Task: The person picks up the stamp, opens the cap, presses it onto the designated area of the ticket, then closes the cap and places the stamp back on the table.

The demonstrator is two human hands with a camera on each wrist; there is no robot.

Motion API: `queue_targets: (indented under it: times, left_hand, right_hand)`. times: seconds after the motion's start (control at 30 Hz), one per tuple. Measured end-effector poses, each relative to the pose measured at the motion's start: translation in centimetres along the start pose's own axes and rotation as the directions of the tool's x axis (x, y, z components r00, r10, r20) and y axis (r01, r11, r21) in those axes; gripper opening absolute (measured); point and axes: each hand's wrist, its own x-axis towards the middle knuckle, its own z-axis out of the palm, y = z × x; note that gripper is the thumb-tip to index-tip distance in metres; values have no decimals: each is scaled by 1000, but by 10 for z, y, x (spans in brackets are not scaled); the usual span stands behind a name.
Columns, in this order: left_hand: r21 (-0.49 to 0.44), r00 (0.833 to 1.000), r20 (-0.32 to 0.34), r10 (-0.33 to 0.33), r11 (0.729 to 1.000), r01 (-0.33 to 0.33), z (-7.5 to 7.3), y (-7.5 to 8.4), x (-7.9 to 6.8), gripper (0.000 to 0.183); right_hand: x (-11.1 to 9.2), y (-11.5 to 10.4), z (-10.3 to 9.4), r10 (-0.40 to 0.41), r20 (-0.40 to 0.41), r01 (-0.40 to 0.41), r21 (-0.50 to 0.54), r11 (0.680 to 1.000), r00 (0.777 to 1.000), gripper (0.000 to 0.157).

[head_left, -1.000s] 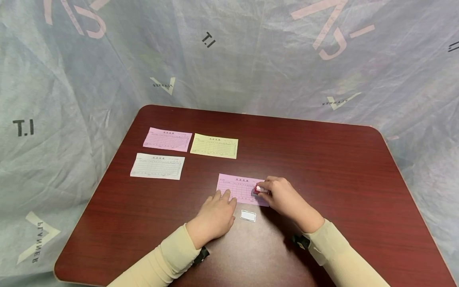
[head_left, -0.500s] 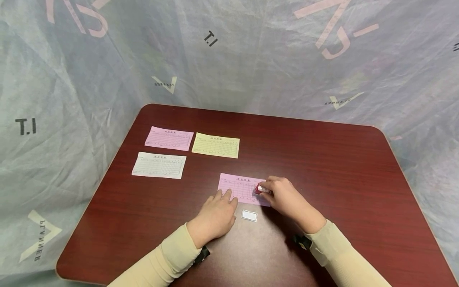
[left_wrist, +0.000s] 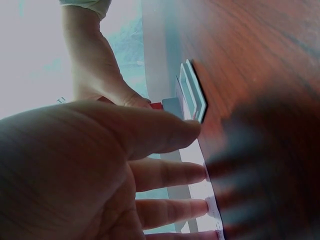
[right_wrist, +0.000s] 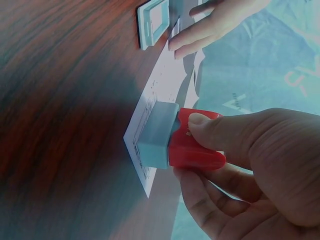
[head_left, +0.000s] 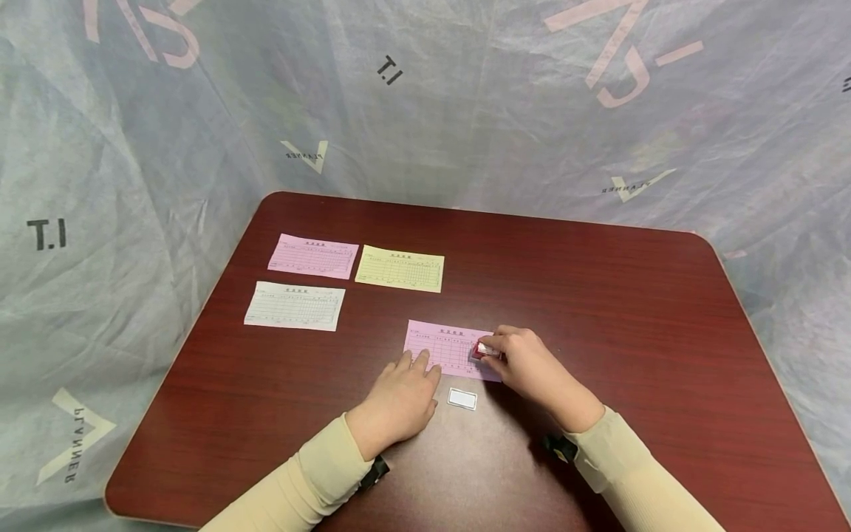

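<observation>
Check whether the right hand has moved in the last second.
No: in the head view, the right hand keeps its place against the table; only the whole picture shifted slightly.

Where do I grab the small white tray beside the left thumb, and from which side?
Pinch the small white tray across its long sides, probably from above: it lies flat on the table, and its raised walls should give a hold. The left hand suits better; the right hand grips the stamp.

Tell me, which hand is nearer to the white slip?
Left. In the head view, the left hand rests below and right of the white slip; the right hand, gripping the red stamp, is farther right.
</observation>
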Motion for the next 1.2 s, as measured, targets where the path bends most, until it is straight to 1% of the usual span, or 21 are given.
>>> queue_targets:
  times: [0.57, 0.87, 1.2]
  left_hand:
    - [-8, 1000, -1, -2, 1000, 2, 0, 1, 0, 51]
    - [-10, 1000, -14, 3, 1000, -3, 1, 1, 0, 51]
    - [-31, 1000, -10, -3, 1000, 2, -1, 2, 0, 50]
  right_hand:
    - [0, -1, -1, 5, 5, -5, 4, 1000, 1000, 21]
    - [-1, 0, -1, 2, -8, -2, 5, 1000, 1000, 20]
    - [-3, 1, 1, -5, -14, 5, 11, 1000, 1000, 21]
